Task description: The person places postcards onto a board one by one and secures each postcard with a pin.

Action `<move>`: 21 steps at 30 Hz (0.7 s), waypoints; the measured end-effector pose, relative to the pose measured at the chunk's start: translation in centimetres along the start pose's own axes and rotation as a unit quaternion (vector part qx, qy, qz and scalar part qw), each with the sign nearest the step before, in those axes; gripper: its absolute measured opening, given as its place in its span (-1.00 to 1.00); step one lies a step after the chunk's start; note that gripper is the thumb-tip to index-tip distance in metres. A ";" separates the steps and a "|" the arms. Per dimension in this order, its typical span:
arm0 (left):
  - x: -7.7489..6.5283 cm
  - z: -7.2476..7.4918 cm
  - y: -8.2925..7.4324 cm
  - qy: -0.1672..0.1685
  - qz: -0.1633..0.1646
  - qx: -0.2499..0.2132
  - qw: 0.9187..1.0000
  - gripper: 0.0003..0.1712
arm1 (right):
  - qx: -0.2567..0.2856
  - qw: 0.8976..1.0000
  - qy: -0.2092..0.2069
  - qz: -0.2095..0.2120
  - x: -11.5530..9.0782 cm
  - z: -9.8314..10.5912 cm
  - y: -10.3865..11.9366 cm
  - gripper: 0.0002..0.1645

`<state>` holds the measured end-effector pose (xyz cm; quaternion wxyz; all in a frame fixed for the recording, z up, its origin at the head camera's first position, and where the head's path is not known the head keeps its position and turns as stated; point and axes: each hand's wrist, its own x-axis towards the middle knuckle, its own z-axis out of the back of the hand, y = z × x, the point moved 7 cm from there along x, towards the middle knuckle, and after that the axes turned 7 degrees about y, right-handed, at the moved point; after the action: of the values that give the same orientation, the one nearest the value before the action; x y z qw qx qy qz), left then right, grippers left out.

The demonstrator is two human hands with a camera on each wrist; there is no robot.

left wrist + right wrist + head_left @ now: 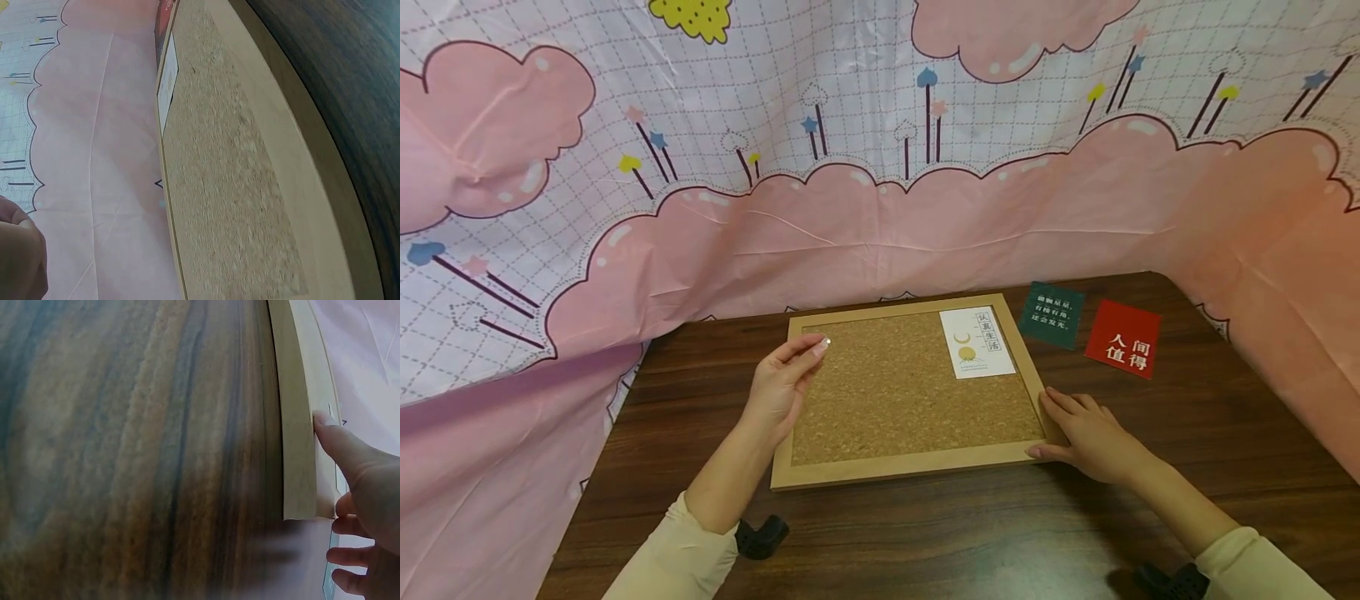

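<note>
White card (967, 360) on corkboard (887, 400); green card (1051, 325), red card (1122, 323) apparently pending.
My left hand (778, 385) pinches a small object (827, 341); my half-curled right hand (1096, 435) grips the frame (910, 463).

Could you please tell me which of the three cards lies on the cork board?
The white card; the green card and red card lie on the table instead.
</note>
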<state>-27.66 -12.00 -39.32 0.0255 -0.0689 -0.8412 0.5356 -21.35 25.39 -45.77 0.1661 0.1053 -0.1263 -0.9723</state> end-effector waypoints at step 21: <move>1.0 -3.6 2.9 0.020 0.022 -0.037 0.999 -0.66 | -0.042 0.999 -0.019 0.002 3.4 2.5 2.0 -0.01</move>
<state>-27.99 -7.43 -40.48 0.0275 -0.0990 -0.8579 0.5035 -24.53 22.86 -43.36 0.1698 0.0796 -0.0883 -0.9783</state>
